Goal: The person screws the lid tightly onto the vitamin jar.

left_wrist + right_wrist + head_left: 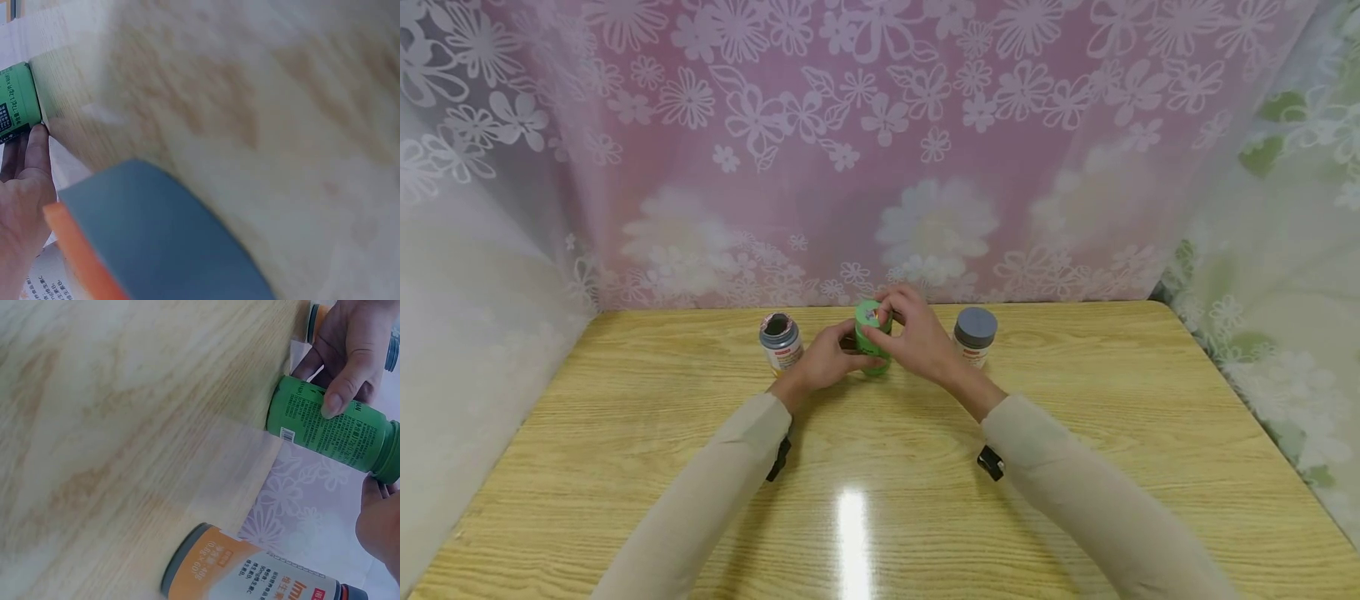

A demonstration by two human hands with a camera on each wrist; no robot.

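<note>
A green bottle (pixel 873 360) with printed text stands upright near the table's back edge. My left hand (pixel 829 360) grips its body from the left, thumb across the front in the right wrist view. At the bottle's top, my right hand (pixel 917 337) has its thumb and index finger curled at the rim, pinching the edge of the printed seal (pixel 869 312). No cap sits on the green neck (pixel 389 450). The pinched edge itself is mostly hidden by the fingers.
Left of the hands stands a white-and-orange bottle (pixel 783 353) with an uncovered mouth and ragged seal remnants round its rim. A similar bottle (pixel 973 354) with a grey lid (pixel 977 326) stands close to my right wrist. A floral curtain (pixel 880 208) hangs behind the wooden table (pixel 925 483).
</note>
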